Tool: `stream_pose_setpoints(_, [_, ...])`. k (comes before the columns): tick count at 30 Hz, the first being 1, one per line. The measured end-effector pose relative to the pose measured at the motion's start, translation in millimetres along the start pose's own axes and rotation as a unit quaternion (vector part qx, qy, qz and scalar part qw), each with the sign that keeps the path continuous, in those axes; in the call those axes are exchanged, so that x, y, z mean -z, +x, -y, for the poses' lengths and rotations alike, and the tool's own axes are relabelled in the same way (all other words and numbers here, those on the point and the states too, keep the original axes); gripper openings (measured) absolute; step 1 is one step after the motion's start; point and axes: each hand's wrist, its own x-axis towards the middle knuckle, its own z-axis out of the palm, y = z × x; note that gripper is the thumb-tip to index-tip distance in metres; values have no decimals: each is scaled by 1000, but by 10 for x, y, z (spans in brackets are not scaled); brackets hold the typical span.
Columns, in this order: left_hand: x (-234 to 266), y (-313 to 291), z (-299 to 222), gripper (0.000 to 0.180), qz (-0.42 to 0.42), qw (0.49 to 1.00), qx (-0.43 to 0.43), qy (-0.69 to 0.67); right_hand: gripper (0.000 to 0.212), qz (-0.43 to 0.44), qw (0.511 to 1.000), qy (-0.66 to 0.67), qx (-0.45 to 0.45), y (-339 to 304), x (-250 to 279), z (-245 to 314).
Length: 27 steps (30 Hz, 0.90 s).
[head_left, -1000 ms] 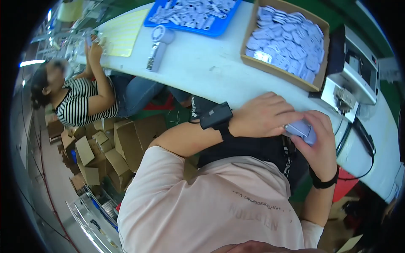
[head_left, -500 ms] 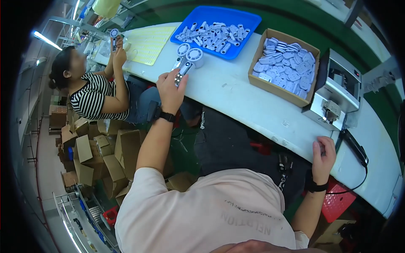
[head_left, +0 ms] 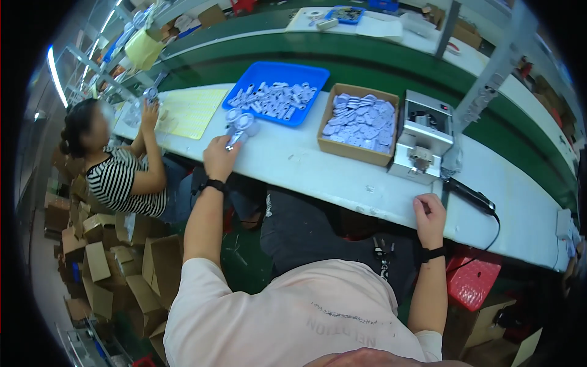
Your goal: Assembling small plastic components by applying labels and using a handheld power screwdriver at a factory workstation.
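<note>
Near the table's front edge, my left hand (head_left: 220,158) is closed round the handle of a white and grey handheld fan (head_left: 247,124) with a round head. A second round-headed fan (head_left: 232,114) lies against it, partly hidden. Just beyond them is a blue tray (head_left: 321,74) heaped with small white handle-shaped parts (head_left: 284,101). On the right, my right hand (head_left: 430,214) rests at the table edge, fingers curled in and seemingly nothing in them. Past it stand a silver bench machine (head_left: 422,140) and a cardboard box (head_left: 354,151) full of flat white plastic pieces (head_left: 361,122).
A black corded tool (head_left: 471,194) lies right of the machine. Yellow sheeting (head_left: 192,113) covers the table's left part, where a co-worker (head_left: 131,177) holds another fan (head_left: 150,93). Cardboard boxes (head_left: 104,269) crowd the floor at left; a red stool (head_left: 474,284) stands below right.
The view has tilted up and shifted, so the table sits lower and further left in it. My left hand still grips the fan; my right hand stays at the table edge.
</note>
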Motion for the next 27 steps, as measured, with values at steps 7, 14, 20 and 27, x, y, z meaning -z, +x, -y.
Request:
stream_pose_setpoints(7, [-41,175,779,49,-30,988,147,24,8,-4,1000,2,4,18,-35,39])
stream_pose_setpoints(14, [-81,6,408,62,-132,989,32,67,7,-38,998,-42,34,-35,-31,-45])
stream_pose_setpoints(20, [110,-1354,-777,45,70,958,-176,-215,10,-38,996,-79,23,9,-135,13])
stream_pose_setpoints(27, [-42,-1848,-1273,33,81,942,-259,-197,21,-47,996,-60,51,-289,27,263])
